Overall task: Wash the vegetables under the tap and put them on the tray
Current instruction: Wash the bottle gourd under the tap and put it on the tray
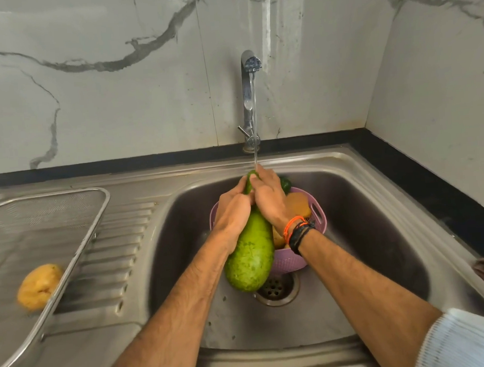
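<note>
Item: long pale-green bottle gourd (249,256), held over the steel sink (379,231) beneath the chrome tap (249,97). Left hand (232,212) and right hand (270,201) both clasp its narrow neck. Advice: rotate under the stream, keep grip firm against wet slip, then carry to the wire-mesh tray (67,222).

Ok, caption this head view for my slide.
Both hands grip a green gourd under the running tap.

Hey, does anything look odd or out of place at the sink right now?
Nothing stands out. Both hands hold the long green gourd under the steel tap's stream, over the purple plastic colander.
</note>
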`<state>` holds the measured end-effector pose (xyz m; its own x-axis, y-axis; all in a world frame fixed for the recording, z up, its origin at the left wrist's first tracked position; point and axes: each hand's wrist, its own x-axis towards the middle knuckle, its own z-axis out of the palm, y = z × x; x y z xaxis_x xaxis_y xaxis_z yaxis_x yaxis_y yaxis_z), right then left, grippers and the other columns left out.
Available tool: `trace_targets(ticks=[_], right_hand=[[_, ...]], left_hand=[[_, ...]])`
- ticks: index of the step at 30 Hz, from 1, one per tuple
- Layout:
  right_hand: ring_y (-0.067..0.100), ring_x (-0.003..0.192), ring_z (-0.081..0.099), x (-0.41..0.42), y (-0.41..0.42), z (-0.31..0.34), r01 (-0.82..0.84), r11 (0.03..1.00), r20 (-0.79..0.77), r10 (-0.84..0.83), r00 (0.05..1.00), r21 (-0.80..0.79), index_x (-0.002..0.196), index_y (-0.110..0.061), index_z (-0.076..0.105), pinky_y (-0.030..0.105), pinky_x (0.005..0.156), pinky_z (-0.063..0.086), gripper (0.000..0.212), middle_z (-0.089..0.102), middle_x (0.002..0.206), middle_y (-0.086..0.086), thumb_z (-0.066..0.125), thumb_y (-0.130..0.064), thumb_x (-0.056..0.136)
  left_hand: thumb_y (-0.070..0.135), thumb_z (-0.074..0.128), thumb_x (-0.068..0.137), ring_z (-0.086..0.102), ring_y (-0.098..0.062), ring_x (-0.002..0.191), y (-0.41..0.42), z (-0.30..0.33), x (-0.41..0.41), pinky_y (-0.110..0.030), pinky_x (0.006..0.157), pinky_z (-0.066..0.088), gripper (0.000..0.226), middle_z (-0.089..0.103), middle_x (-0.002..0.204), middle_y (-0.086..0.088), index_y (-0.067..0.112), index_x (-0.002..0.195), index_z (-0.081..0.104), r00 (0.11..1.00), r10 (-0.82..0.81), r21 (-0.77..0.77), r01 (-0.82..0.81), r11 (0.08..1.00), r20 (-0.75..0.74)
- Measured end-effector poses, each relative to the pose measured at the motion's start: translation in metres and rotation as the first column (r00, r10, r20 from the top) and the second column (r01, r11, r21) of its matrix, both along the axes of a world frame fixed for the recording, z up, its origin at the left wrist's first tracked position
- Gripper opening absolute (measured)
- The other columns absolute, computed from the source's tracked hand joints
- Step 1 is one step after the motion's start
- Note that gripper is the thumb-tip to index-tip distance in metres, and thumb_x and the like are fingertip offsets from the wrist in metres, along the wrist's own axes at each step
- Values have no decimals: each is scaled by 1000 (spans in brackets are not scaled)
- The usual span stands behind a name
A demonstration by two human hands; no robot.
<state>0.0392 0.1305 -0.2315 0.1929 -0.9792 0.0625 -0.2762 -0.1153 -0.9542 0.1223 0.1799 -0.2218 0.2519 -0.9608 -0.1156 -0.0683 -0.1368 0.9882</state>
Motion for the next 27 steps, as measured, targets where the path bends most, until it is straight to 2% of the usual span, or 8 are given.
trace_targets(ticks=[3,6,8,11,13,17,20,27], right_hand=[[15,153,4,2,1,-2,-37,999,27,36,999,29,155,-20,27,33,124,2,49,10,166,2,34,-28,107],[19,147,28,2,0,2,-1,997,114,-8,993,77,151,-24,38,42,123,20,52,33,159,3,47,-31,101],[21,133,48,-1,-3,-4,31,989,168,-56,984,148,144,-38,45,44,115,37,61,50,146,-1,58,-44,85],[21,115,61,-9,-8,-7,46,974,275,-107,955,220,135,-40,54,45,104,49,59,63,129,-1,67,-43,77],[22,113,63,-12,-4,2,27,964,378,-129,917,263,136,-29,57,44,102,51,48,64,128,4,67,-23,89],[24,112,64,-14,-7,6,-29,948,538,-154,828,316,138,-18,54,40,99,52,42,63,125,9,57,-9,97],[23,114,61,-11,-8,6,-25,950,544,-156,824,311,141,-17,52,39,103,49,42,60,132,10,52,-12,100],[16,152,12,-4,-6,-4,-70,997,16,70,997,23,154,-22,31,33,124,5,50,17,165,-1,39,-23,105]], left_hand=[[35,57,79,55,-13,127,-4,-7,4,-39,112,41,61,61,137,8,41,139,52,998,16,7,-16,1000,56],[32,56,95,58,-11,118,-3,-1,8,-37,107,46,45,60,134,10,40,139,52,997,-16,35,13,999,78],[19,49,103,64,-10,87,-8,-3,14,-26,78,57,41,66,116,7,32,141,53,998,-23,33,21,999,52],[13,50,102,48,-5,43,-9,-9,20,-17,38,39,43,66,84,5,32,140,54,999,0,52,-2,999,43],[15,58,98,57,-8,49,-10,-13,22,-21,42,47,46,72,98,2,32,140,54,999,33,67,-33,997,1],[35,70,88,68,-16,104,-11,-12,20,-38,96,55,54,72,114,2,27,139,56,991,-8,99,22,995,-131],[32,52,101,66,-21,98,-10,-5,12,-35,91,54,43,68,112,-9,10,138,54,951,-92,121,133,984,-294],[26,50,102,55,-22,126,-15,-11,13,-39,110,43,62,54,144,-9,21,158,22,984,-100,112,117,987,-149]])
